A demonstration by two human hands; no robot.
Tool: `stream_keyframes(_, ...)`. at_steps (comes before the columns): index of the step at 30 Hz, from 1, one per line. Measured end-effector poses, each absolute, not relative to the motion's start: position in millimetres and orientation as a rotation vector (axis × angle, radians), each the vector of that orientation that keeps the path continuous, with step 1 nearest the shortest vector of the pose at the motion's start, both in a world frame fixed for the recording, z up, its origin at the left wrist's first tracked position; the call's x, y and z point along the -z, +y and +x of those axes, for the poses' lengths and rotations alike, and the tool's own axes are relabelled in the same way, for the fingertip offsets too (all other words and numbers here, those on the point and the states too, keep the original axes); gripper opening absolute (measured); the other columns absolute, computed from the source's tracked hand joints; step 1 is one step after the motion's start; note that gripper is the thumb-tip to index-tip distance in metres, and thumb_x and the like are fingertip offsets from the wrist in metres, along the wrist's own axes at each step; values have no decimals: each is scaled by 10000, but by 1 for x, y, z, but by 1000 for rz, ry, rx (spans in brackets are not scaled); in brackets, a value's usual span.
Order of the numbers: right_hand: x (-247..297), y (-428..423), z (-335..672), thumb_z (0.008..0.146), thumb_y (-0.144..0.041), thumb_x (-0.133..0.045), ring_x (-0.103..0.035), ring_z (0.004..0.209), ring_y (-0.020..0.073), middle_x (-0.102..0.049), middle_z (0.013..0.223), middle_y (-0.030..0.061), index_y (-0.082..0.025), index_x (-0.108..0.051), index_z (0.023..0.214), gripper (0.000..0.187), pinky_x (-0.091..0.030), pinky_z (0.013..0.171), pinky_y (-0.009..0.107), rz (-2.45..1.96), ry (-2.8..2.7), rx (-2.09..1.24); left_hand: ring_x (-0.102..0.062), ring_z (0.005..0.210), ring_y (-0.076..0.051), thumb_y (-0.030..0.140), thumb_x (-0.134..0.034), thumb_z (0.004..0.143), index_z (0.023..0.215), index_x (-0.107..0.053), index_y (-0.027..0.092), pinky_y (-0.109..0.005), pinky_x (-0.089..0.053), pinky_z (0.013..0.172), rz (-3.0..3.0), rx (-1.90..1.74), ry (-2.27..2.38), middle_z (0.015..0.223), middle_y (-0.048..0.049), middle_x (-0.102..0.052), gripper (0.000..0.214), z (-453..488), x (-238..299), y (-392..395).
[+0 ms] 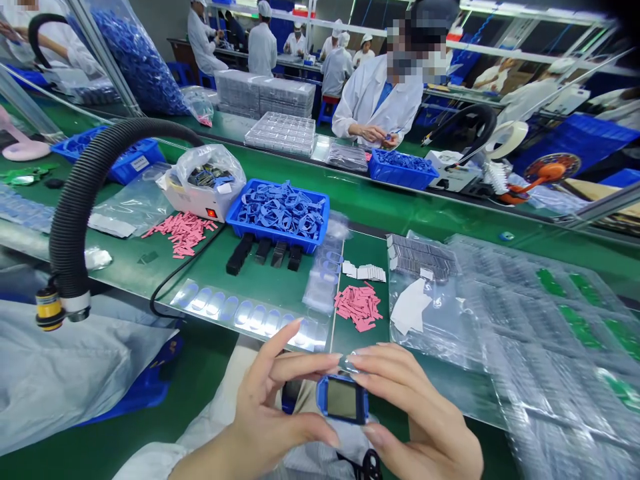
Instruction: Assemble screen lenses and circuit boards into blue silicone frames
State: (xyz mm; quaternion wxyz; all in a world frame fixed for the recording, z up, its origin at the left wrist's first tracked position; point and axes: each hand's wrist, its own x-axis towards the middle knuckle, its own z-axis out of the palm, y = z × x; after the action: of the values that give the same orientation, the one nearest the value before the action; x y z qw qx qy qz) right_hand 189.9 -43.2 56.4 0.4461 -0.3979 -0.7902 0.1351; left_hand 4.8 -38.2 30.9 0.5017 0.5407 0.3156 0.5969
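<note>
Head view: pink strips (359,306) and a blue tray (310,243) of blue frames lie on the counter (280,287); past its near edge, left hand (280,407) and right hand (415,407) pinch a blue-rimmed screen device (342,399) between curved fingers (305,363).

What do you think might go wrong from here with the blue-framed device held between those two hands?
The blue-framed device rests only on the fingers of the left hand and right hand, away from the green belt, so a slip might drop it. Fingertips this close to its screen could also smudge it.
</note>
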Motion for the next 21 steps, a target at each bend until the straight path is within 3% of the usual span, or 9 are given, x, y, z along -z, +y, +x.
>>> stream_keyframes(7, -58, -46, 186, 897, -302, -564, -636, 920, 231, -696, 921, 99, -156, -630, 1034, 211, -518, 775, 396, -906, -1854, -286, -713, 892, -101, 192, -816, 638, 1171, -608, 388, -97, -508, 852, 1055, -1341, 675, 976, 68, -772, 604, 14, -46, -43)
stream_keyframes(21, -72, -47, 192, 903, -300, -559, -624, 982, 233, -686, 998, 101, -159, -635, 1048, 217, -509, 823, 400, -922, -1999, -246, -716, 912, -125, 233, -816, 613, 1192, -604, 388, -105, -480, 908, 1263, -1373, 759, 1022, 74, -751, 636, 8, -49, -46)
